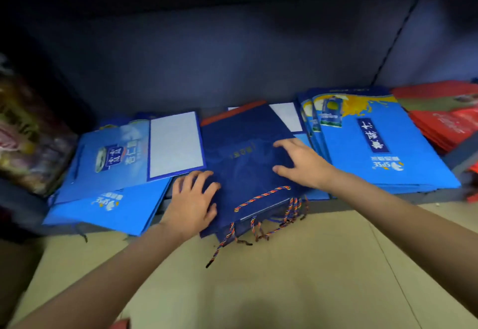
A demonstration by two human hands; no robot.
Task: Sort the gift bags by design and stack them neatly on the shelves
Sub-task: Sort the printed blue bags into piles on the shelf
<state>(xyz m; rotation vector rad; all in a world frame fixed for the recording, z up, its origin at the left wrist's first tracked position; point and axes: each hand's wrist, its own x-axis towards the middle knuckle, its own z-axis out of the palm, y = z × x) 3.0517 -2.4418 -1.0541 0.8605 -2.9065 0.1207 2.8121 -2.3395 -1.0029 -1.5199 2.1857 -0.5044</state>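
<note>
I am reading "SPSE" in white letters, upside down, on the flat light-blue paper gift bag (382, 147) at the right. Its Chinese characters on the dark banner, and the gold print on the dark-navy bag (245, 163), are staying too blurred for me.

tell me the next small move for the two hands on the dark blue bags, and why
Probably slide the dark blue stack back onto the shelf and square it. Both the left hand and the right hand lie flat on its top bag, the near edge and rope handles hang past the shelf front, and the stack sits skewed between the light blue piles.
</note>
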